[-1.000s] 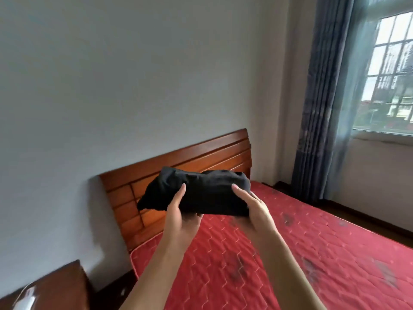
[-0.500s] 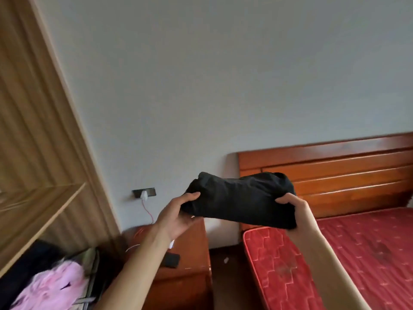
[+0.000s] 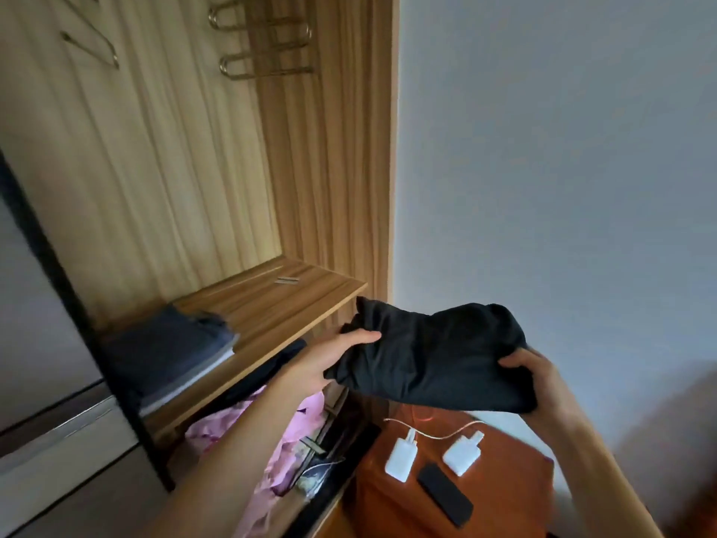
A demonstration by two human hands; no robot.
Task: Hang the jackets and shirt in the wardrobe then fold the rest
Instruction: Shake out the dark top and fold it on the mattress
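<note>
Hands, two, both gripping one folded black garment [image 3: 430,359]: left hand [image 3: 329,363] pinching one end, right hand [image 3: 539,378] curled round the other. Held in the air beside the wardrobe shelf [image 3: 279,304], which bears one stack of folded clothes [image 3: 170,347]. Below, on one nightstand [image 3: 504,479]: two white chargers [image 3: 401,458], one black slab [image 3: 446,495], perhaps a phone.

Left hand [image 3: 329,363] and right hand [image 3: 533,376] hold folded black garment [image 3: 438,359] near wardrobe shelf [image 3: 271,304].

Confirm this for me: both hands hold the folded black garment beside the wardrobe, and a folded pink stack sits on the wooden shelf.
Wrong colour: the head view shows the folded stack on the wooden shelf is dark blue. Left hand and right hand do hold the black garment.
</note>
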